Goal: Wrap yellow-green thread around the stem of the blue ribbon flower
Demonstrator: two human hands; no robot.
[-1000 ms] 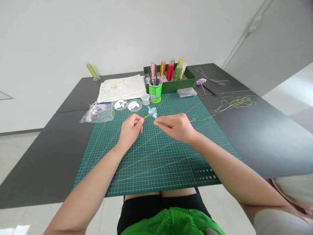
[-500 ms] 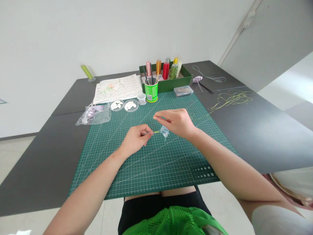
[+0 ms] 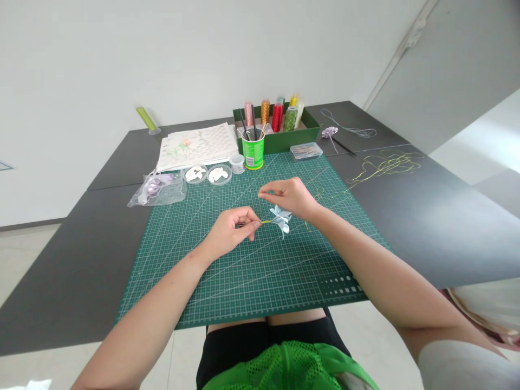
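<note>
A pale blue flower (image 3: 281, 218) with several petals hangs above the green cutting mat, its stem (image 3: 265, 221) yellow-green near the blossom. My left hand (image 3: 235, 227) pinches that stem between thumb and fingers, with the flower pointing right. Just above and right of the blossom, the fingertips of my right hand (image 3: 289, 195) are pressed together. What they hold, if anything, is too thin to make out. A loose strand of yellow-green thread (image 3: 307, 225) shows beside the right wrist.
The cutting mat (image 3: 227, 287) covers the table's middle. At the back stand a green can (image 3: 253, 154) of tools and a green box (image 3: 280, 143) with thread spools. Dishes of white pieces (image 3: 218, 174), a plastic bag (image 3: 158, 189) and tangled yellow-green thread (image 3: 385, 162) lie around.
The flower has turned and shows more of its petals, shifted slightly right with my left hand. My right hand's fingertips have closed together and moved slightly right.
</note>
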